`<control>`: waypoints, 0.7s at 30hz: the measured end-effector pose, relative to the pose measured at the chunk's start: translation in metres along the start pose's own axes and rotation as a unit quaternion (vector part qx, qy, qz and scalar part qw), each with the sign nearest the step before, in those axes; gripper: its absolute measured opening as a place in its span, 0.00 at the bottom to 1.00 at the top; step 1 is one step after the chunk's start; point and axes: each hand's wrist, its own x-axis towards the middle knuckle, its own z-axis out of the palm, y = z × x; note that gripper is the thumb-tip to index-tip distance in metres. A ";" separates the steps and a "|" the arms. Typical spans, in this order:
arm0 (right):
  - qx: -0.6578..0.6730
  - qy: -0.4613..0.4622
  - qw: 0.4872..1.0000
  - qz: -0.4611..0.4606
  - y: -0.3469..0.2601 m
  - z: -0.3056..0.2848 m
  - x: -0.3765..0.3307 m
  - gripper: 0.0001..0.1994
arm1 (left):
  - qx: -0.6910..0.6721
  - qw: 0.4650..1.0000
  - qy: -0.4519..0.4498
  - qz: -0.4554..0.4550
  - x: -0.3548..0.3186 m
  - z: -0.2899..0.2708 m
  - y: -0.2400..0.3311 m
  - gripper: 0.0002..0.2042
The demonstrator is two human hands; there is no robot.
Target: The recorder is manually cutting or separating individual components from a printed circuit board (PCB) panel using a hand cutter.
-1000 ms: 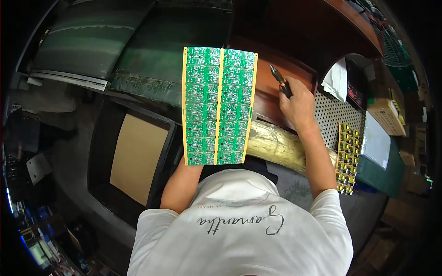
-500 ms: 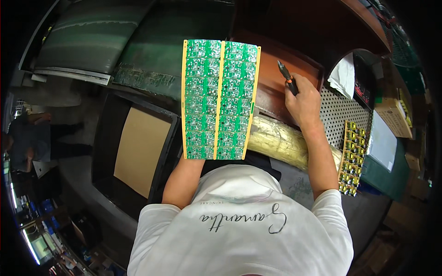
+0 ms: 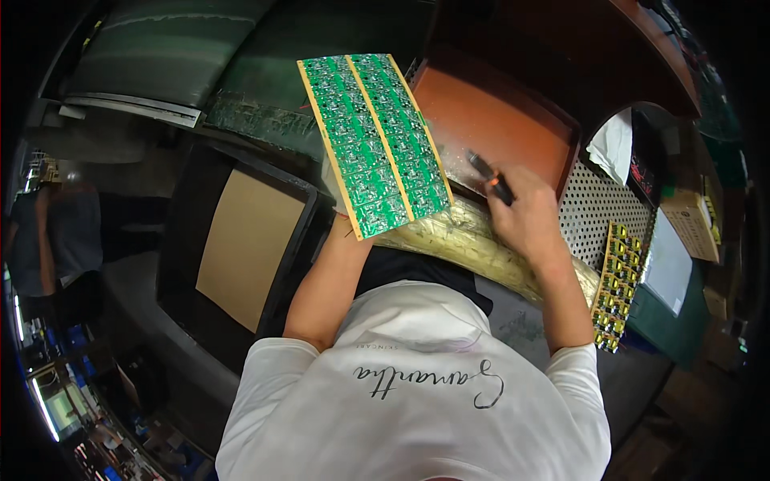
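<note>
— What is the left hand (image 3: 335, 188) holding?

— A flat green circuit panel (image 3: 374, 143), two strips with yellowish edges, gripped at its lower corner and mostly hiding the hand. It is raised over the dark green bench.

— And the right hand (image 3: 525, 216)?

— Closed around a slim black tool (image 3: 491, 177), over the rust-brown tray (image 3: 505, 120). A crinkled gold-foil roll (image 3: 473, 244) lies below; a perforated metal plate (image 3: 597, 210) and a populated board strip (image 3: 616, 284) sit beside it.

— Any change?

— The panel has tilted leftward since a second ago.
</note>
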 end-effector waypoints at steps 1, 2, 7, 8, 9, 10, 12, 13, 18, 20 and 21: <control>0.021 -0.020 0.999 -0.017 -0.005 0.003 -0.004 0.14 | -0.003 1.000 -0.004 0.003 0.000 -0.002 0.001 0.34; 0.042 -0.040 0.998 -0.034 -0.009 0.005 -0.007 0.14 | -0.004 1.000 -0.009 0.004 0.000 -0.004 0.001 0.35; 0.024 -0.129 0.989 -0.065 -0.024 0.015 -0.019 0.15 | -0.038 0.999 0.011 0.016 0.000 -0.012 0.003 0.37; 0.028 -0.122 0.990 -0.071 -0.026 0.016 -0.019 0.15 | -0.046 0.999 0.019 0.016 0.000 -0.013 0.003 0.37; 0.023 -0.117 0.990 -0.076 -0.028 0.016 -0.020 0.16 | -0.038 0.999 0.035 0.014 -0.001 -0.013 0.002 0.38; 0.018 -0.113 0.990 -0.081 -0.029 0.017 -0.020 0.17 | -0.029 0.998 0.051 0.012 -0.002 -0.014 0.002 0.38; 0.012 -0.109 0.990 -0.087 -0.032 0.016 -0.020 0.18 | -0.022 0.997 0.067 0.010 -0.003 -0.014 0.001 0.38; 0.002 -0.118 0.990 -0.083 -0.034 0.016 -0.021 0.19 | -0.032 0.998 0.060 0.016 -0.004 -0.015 0.001 0.38; -0.028 -0.134 0.988 -0.077 -0.037 0.015 -0.022 0.20 | -0.053 0.996 0.073 0.026 -0.005 -0.015 0.001 0.39; -0.034 -0.134 0.987 -0.076 -0.036 0.015 -0.023 0.21 | -0.055 0.994 0.086 0.026 -0.006 -0.015 0.002 0.39; -0.037 -0.150 0.986 -0.070 -0.035 0.015 -0.023 0.21 | -0.061 0.995 0.080 0.023 -0.006 -0.015 0.002 0.38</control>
